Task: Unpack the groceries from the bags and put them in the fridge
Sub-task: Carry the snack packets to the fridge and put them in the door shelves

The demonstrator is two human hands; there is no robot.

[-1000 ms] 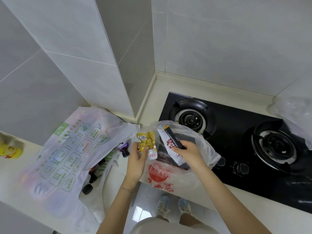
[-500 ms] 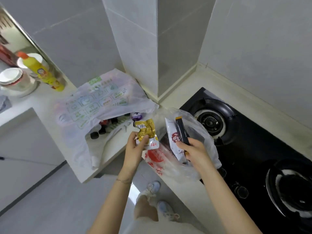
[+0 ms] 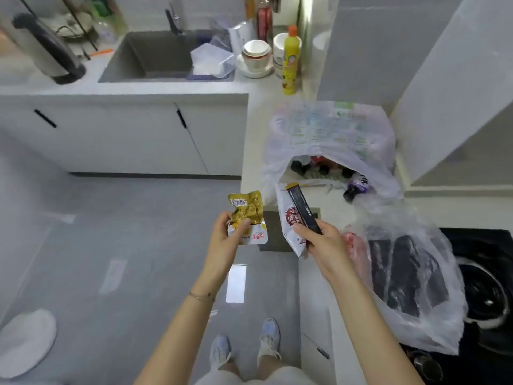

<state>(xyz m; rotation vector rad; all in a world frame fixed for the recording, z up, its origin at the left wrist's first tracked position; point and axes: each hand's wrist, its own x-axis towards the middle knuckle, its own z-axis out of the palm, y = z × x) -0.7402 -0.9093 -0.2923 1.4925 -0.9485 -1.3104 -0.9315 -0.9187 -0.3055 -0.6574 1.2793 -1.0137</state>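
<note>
My left hand (image 3: 226,237) grips a gold snack pouch (image 3: 247,208) together with a small white packet (image 3: 256,237), held out over the grey floor. My right hand (image 3: 323,243) grips a white packet with a red seal (image 3: 288,220) and a black stick pack (image 3: 302,209) laid across it. On the counter to the right lies a clear plastic bag (image 3: 410,276) with dark contents, partly over the black stove. Behind it a white printed grocery bag (image 3: 330,132) lies open, showing dark bottle caps and a purple bottle (image 3: 358,186) at its mouth. No fridge is visible.
A black gas stove (image 3: 485,287) fills the right edge. At the back are a sink (image 3: 155,56), stacked bowls (image 3: 255,55), a yellow bottle (image 3: 290,62) and a kettle (image 3: 47,48). White cabinets (image 3: 116,134) stand below the sink counter. A white round object (image 3: 25,343) lies on the floor.
The view has swung left, away from the stove wall toward the sink and floor. Both hands came away from the bags and now hold their packets over the floor.
</note>
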